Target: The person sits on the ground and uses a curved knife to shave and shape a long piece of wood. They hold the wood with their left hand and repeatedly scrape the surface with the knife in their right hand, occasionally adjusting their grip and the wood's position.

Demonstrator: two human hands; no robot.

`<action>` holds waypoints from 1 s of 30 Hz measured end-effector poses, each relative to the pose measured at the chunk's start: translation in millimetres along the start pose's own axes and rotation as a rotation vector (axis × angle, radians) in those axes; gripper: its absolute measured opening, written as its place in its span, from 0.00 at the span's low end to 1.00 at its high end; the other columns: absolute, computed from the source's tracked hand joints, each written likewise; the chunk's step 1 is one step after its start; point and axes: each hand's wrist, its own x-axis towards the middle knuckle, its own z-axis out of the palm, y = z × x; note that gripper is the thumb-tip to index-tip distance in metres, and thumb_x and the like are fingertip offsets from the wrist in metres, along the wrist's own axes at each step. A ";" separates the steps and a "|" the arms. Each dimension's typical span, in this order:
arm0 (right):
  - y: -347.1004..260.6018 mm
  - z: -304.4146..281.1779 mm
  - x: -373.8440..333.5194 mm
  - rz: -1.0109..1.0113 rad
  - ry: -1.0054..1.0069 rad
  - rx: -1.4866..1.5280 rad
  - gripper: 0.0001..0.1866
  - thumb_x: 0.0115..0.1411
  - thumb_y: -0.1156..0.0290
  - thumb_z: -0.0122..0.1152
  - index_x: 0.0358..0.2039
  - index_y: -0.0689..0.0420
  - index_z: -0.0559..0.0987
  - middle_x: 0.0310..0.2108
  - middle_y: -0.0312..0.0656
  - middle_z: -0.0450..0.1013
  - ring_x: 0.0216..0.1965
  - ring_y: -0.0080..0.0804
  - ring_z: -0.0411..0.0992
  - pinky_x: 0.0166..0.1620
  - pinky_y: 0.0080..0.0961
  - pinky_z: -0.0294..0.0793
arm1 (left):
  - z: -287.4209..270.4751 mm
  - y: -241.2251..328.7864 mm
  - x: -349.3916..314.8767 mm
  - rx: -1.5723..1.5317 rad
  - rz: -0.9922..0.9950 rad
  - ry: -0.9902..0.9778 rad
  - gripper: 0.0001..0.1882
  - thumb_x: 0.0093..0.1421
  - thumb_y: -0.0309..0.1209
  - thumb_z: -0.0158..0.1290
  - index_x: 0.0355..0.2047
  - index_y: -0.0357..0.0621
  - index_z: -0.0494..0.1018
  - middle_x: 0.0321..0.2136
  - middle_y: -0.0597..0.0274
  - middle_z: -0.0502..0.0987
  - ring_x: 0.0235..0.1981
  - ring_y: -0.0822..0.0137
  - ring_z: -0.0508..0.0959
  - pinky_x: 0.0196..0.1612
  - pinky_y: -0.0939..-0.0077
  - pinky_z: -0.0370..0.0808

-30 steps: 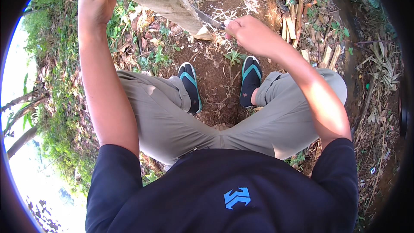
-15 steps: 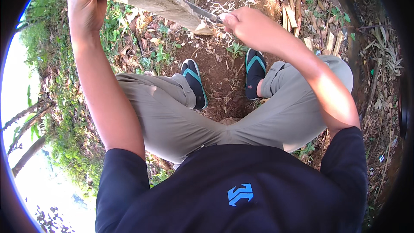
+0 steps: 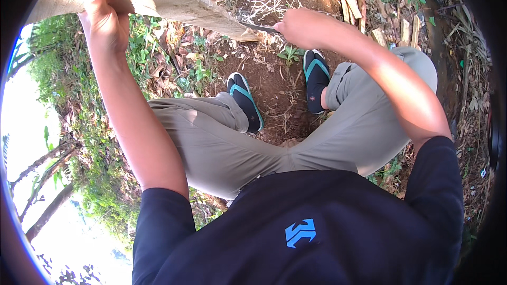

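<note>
A broad, pale wooden board (image 3: 169, 1) slants across the top left, its narrower end pointing toward the middle. My left hand (image 3: 108, 29) is closed round the board's lower edge, the thumb lying over its face. In my closed right hand (image 3: 303, 27) is a knife, its handle hidden by my fingers. The knife's dark blade (image 3: 257, 27) reaches left to the narrow end of the board. Whether the blade touches the wood or passes behind it, I cannot tell.
My feet in dark socks and teal-strapped flip-flops (image 3: 244, 100) stand apart on brown soil (image 3: 277, 87). Pale shavings (image 3: 266, 9) lie beyond the blade. Split wood sticks (image 3: 351, 2) are at the upper right. Green plants (image 3: 63, 55) and dry leaves cover the left side.
The board has come slightly lower in view, and more of its face shows. My right hand and the knife stay at the board's narrow end. The whole view has shifted slightly.
</note>
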 end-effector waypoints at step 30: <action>6.1 -17.4 -11.8 -0.198 0.343 -0.071 0.13 0.48 0.67 0.54 0.22 0.65 0.76 0.23 0.60 0.73 0.30 0.56 0.73 0.36 0.45 0.73 | 7.5 -8.1 30.2 -0.359 0.095 -1.003 0.21 0.60 0.45 0.49 0.32 0.34 0.68 0.19 0.65 0.70 0.21 0.72 0.68 0.29 0.78 0.67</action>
